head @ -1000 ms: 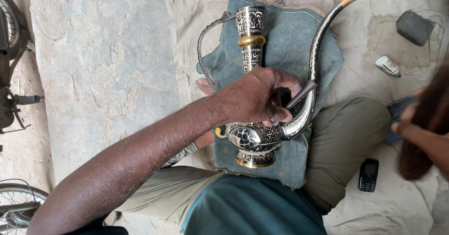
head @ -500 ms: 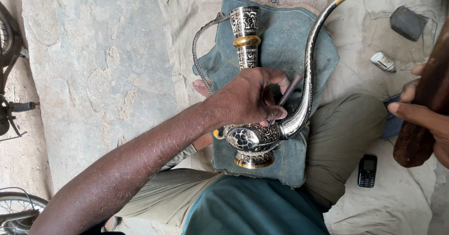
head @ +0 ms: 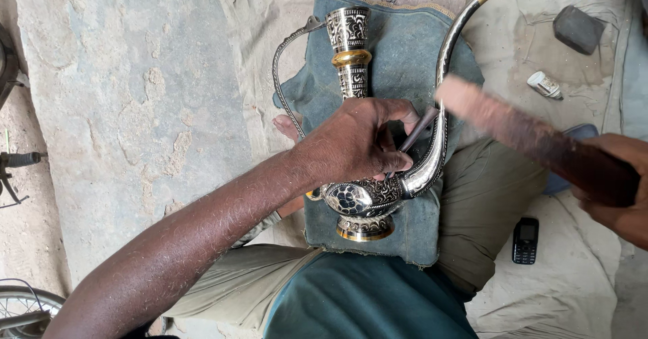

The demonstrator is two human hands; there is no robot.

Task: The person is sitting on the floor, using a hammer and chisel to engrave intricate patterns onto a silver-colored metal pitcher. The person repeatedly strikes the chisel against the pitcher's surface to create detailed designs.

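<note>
An engraved metal ewer [head: 364, 197] with a long curved spout and a thin handle lies on a blue cloth [head: 398, 62] across my lap. My left hand [head: 354, 143] rests on the ewer's body and pinches a thin metal chisel [head: 413, 136] whose tip meets the base of the spout. My right hand [head: 617, 194] grips a wooden mallet stick [head: 523, 136] at the right, its blurred far end just above the chisel's head.
A black mobile phone [head: 525, 240] lies on the sheet by my right knee. A dark block [head: 577, 29] and a small white object [head: 544, 85] sit at the upper right. Bicycle parts [head: 17, 163] stand at the left edge on the concrete floor.
The mallet stick has swung in from the right edge toward the chisel head. My left hand stays on the ewer with the chisel.
</note>
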